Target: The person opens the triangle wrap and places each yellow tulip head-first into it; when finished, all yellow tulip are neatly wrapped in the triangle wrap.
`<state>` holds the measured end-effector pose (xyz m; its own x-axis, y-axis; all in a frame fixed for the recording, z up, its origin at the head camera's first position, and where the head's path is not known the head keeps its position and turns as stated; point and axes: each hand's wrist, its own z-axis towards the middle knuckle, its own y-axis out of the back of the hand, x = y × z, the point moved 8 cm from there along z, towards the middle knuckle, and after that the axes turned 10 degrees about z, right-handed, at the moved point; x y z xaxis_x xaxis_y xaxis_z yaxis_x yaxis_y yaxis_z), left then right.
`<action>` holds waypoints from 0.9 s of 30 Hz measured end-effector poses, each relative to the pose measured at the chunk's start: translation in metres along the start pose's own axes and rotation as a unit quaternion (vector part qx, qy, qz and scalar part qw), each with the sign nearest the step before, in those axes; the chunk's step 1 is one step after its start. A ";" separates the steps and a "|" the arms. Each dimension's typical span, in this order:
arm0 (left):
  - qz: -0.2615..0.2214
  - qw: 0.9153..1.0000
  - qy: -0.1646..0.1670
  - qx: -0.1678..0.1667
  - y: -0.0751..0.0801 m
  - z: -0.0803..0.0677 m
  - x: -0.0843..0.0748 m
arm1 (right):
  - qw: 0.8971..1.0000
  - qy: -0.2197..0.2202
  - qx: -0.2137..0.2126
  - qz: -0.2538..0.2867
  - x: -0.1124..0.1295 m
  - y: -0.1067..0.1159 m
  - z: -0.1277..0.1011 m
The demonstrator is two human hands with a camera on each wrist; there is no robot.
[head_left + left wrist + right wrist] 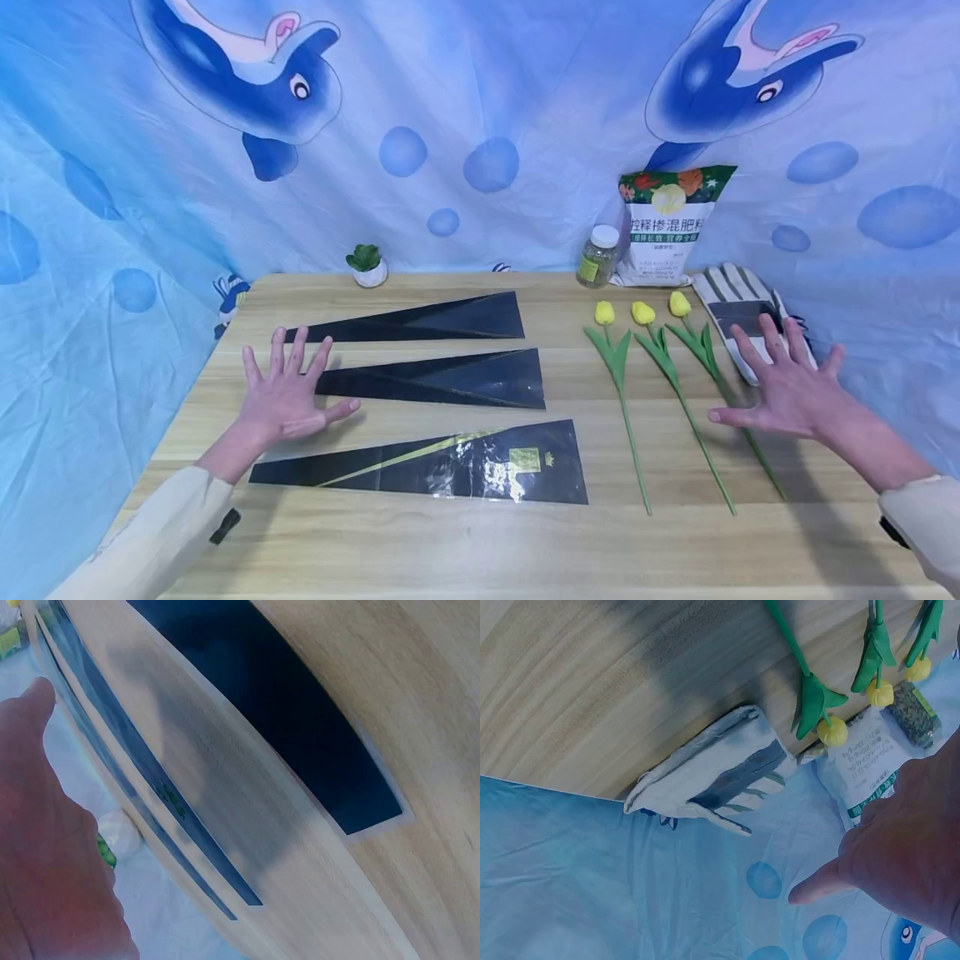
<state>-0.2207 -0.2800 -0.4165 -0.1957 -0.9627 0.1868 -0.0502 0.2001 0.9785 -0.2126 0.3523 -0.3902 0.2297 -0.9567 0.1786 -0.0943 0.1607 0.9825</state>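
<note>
Pale wood grain runs across the worktop in the head view. Three black, tapering sleeves lie one beyond another on its left half, wide ends towards the right edge: the far sleeve, the middle sleeve and the near sleeve, with gold marks. The left hand, fingers straight and spread, covers the middle sleeve's narrow end. Right of the sleeves lie the left tulip, the middle tulip and the right tulip, yellow heads towards the far edge. The right hand, also splayed, overlaps the right tulip's stem and a work glove at the right edge. At the far edge, a lidded jar stands beside a printed bag; a potted plant sits towards the far left corner.

The left wrist view shows part of the left hand beside the sleeves, with a shadow between them.

In the right wrist view, the glove's thumb juts past the worktop's edge; the right hand, partly cropped, covers part of the bag.
</note>
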 end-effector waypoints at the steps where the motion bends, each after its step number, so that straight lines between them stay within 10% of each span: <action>1: -0.001 1.000 -0.001 -0.001 0.000 0.001 0.000 | 1.000 0.002 -0.001 -0.001 0.000 0.000 0.001; 10: -0.081 0.997 -0.003 0.006 0.002 0.027 -0.015 | 0.996 0.071 -0.028 0.054 0.021 0.003 0.017; 16: -0.158 0.986 -0.037 -0.032 0.013 0.086 -0.063 | 0.971 0.181 -0.082 0.133 0.073 -0.006 0.049; 27: -0.174 0.982 -0.071 0.002 0.009 0.173 -0.139 | 0.960 0.183 -0.010 0.210 0.162 -0.049 0.150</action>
<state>-0.3637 -0.1126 -0.4487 -0.3004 -0.9379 -0.1734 -0.1419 -0.1358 0.9805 -0.3156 0.1528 -0.4177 0.5016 -0.6572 0.5625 -0.2352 0.5222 0.8198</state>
